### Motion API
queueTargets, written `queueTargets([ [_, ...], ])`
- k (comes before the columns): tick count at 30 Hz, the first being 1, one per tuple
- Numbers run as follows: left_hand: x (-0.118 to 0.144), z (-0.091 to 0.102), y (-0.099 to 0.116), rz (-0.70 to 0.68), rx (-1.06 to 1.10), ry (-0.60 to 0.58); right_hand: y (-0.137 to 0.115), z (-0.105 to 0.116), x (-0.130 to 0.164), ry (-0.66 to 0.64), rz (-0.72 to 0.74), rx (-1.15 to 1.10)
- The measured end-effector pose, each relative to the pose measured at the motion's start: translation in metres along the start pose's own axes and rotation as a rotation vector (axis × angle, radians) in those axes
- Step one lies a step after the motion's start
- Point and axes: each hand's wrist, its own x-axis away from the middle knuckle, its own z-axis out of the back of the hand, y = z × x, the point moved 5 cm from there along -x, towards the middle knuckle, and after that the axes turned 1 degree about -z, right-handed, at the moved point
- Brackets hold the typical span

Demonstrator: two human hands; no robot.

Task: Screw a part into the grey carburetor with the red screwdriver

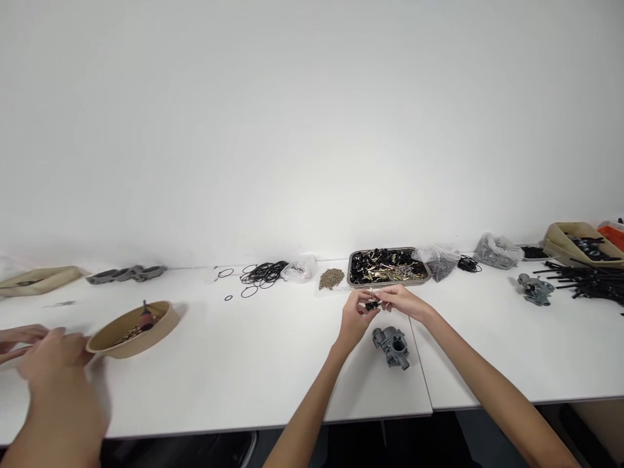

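Note:
My left hand (357,315) is closed on a small black part (372,304) with a thin brass-coloured piece standing up from it. The fingertips of my right hand (397,299) pinch at the same piece from the other side. Both hands are above the table, just in front of a metal tray (390,283) full of black parts and brass-coloured pins. Below them, a grey metal carburetor body (392,346) lies on the white table, touched by neither hand.
A co-worker's hands (53,354) are at the left, beside a round tan bowl (166,323) of small parts. Black rubber rings (263,274), brass bits (331,279) and plastic bags (497,250) line the wall. Another carburetor body (535,288) and black tubes (585,279) lie right.

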Motion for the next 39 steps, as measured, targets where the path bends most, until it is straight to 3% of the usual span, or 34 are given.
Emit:
queueTargets([
  [7,0.011,-0.001,0.001,0.219,0.259,-0.013,-0.001,-0.007,0.004,-0.007,-0.017,-0.051],
  [12,0.016,0.004,0.007,0.293,0.298,-0.096,0.003,-0.008,0.005,-0.021,-0.052,-0.11],
  [14,0.02,0.009,0.008,0.289,0.307,-0.04,0.004,-0.01,0.007,-0.019,-0.057,-0.112],
  [18,0.032,0.016,0.006,0.31,0.33,0.186,0.0,-0.02,0.011,0.047,-0.008,-0.09],
  [22,0.04,0.012,0.005,0.39,0.404,0.233,-0.007,-0.034,0.017,0.04,0.045,-0.053],
  [25,0.044,0.015,0.005,0.391,0.48,0.333,-0.01,-0.04,0.023,0.002,0.103,-0.014],
  [27,0.047,0.014,0.004,0.395,0.532,0.335,-0.011,-0.041,0.027,0.008,0.15,0.059],
  [31,0.062,0.018,-0.002,0.422,0.45,0.417,-0.01,-0.043,0.036,-0.016,0.209,0.191],
  [33,0.072,0.026,-0.005,0.406,0.351,0.491,-0.008,-0.037,0.043,-0.024,0.2,0.28],
  [36,0.085,0.037,-0.009,0.345,0.254,0.542,0.002,-0.014,0.059,0.036,0.077,0.417],
  [39,0.098,0.042,-0.012,0.316,0.209,0.503,0.018,0.001,0.077,-0.096,-0.037,0.482],
])
